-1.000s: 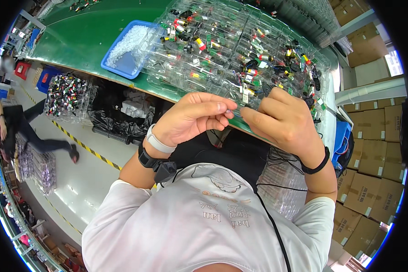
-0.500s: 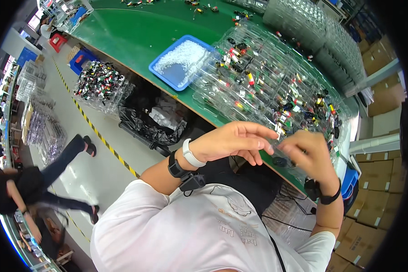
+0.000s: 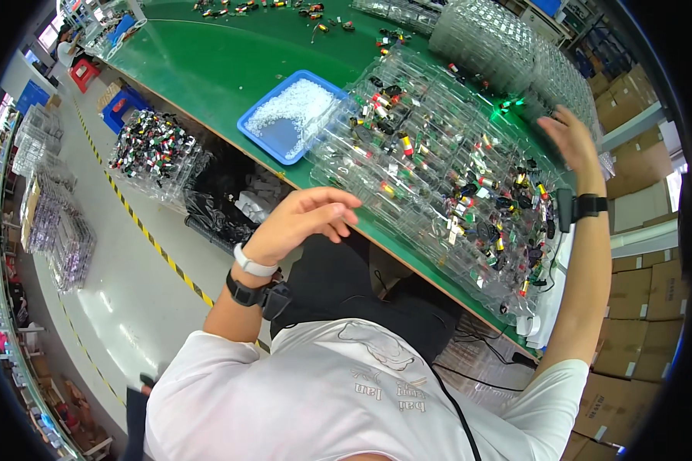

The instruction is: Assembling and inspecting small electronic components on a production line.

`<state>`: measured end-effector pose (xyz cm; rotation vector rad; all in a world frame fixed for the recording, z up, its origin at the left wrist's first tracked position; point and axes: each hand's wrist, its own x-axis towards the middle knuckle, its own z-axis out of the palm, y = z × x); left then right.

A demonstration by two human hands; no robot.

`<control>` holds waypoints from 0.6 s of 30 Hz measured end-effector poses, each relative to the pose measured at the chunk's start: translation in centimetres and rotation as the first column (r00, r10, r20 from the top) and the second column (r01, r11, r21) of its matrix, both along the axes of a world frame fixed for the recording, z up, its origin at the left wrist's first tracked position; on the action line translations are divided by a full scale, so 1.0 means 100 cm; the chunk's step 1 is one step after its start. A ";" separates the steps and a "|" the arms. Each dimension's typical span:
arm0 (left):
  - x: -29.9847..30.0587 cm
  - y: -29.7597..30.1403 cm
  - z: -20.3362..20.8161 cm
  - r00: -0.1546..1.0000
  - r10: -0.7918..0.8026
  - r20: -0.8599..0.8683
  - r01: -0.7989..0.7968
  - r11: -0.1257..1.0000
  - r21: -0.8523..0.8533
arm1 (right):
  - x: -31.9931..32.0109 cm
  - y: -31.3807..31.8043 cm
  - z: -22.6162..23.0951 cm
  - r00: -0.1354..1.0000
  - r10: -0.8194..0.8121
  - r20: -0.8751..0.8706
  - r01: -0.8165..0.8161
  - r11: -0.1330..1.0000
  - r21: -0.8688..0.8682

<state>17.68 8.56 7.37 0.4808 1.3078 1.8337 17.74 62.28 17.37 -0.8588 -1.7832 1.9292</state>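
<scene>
My left hand [image 3: 304, 220] hovers in front of the table's near edge, fingers loosely bent and apart, with nothing visible in it. My right hand [image 3: 573, 142] is stretched out over the far right of the table, fingers spread and holding nothing that I can see. Left of it, on the green tabletop, a small component glows green [image 3: 507, 107]. Between my hands lie clear plastic blister trays [image 3: 430, 165] filled with small wired electronic parts in red, yellow, black and white. A blue tray [image 3: 242, 129] of small white pieces touches their left end.
Stacked clear trays [image 3: 484, 42] stand at the back right. Below the table edge are a black-lined bin [image 3: 207, 207] and a heap of small parts [image 3: 152, 146]. Cartons [image 3: 630, 342] line the right side. Someone's dark trouser leg [image 3: 134, 419] shows at lower left.
My hands have parted: the left drew back leftward, the right swung far out to the right. A green glow now shows on the table. The walking person has mostly left the view.
</scene>
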 end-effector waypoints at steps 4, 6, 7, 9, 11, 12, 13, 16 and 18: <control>-0.004 -0.017 -0.018 0.995 0.099 -0.010 -0.100 0.993 -0.066 | -0.015 -0.109 -0.003 0.836 0.401 0.375 -0.546 0.685 0.483; -0.005 -0.017 -0.024 0.993 0.114 -0.016 -0.115 0.990 -0.087 | -0.031 -0.146 -0.012 0.768 0.460 0.446 -0.624 0.377 0.685; -0.004 -0.017 -0.025 0.992 0.114 -0.043 -0.118 0.987 -0.108 | -0.039 -0.165 -0.016 0.748 0.486 0.452 -0.580 0.147 0.801; -0.003 -0.017 -0.027 0.989 0.113 -0.098 -0.127 0.982 -0.144 | -0.062 -0.202 -0.022 0.727 0.593 0.347 -0.464 0.052 0.884; -0.002 -0.015 -0.028 0.988 0.110 -0.112 -0.126 0.981 -0.148 | -0.083 -0.233 -0.019 0.726 0.547 0.417 -0.514 0.030 0.857; -0.001 -0.015 -0.028 0.987 0.103 -0.125 -0.122 0.980 -0.155 | -0.097 -0.238 -0.024 0.729 0.543 0.417 -0.513 0.030 0.858; -0.001 -0.014 -0.027 0.986 0.091 -0.139 -0.113 0.980 -0.162 | -0.113 -0.240 -0.036 0.733 0.533 0.423 -0.465 -0.062 0.883; 0.002 -0.017 -0.029 0.984 0.087 -0.155 -0.113 0.979 -0.168 | -0.134 -0.239 -0.049 0.703 0.530 0.475 -0.466 -0.161 0.870; 0.002 -0.021 -0.032 0.983 0.090 -0.163 -0.118 0.978 -0.171 | -0.141 -0.239 -0.052 0.630 0.541 0.557 -0.570 -0.165 0.805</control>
